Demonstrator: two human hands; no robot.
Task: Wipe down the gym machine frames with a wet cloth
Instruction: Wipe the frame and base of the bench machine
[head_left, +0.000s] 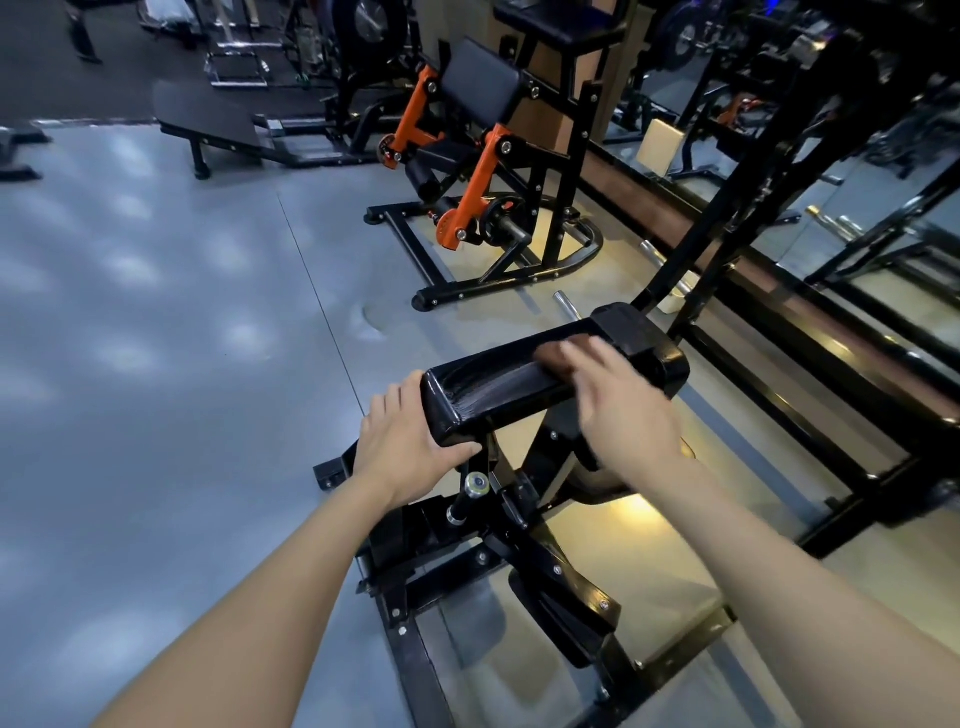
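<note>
A black padded bar (509, 382) tops the black machine frame (519, 525) right in front of me; its surface looks wet and streaked. My left hand (402, 441) grips the near left end of the pad, thumb curled under its edge. My right hand (618, 397) lies blurred on the pad's right part, fingers straight, pressing a brown cloth (558, 358) that shows just beyond the fingertips. Most of the cloth is hidden under the hand.
An orange and black machine (467, 171) stands further back on the grey floor (156, 364). A black rack post (727, 197) and a mirrored wall (857, 249) rise at the right. A chrome bar end (566, 306) lies on the floor behind the pad.
</note>
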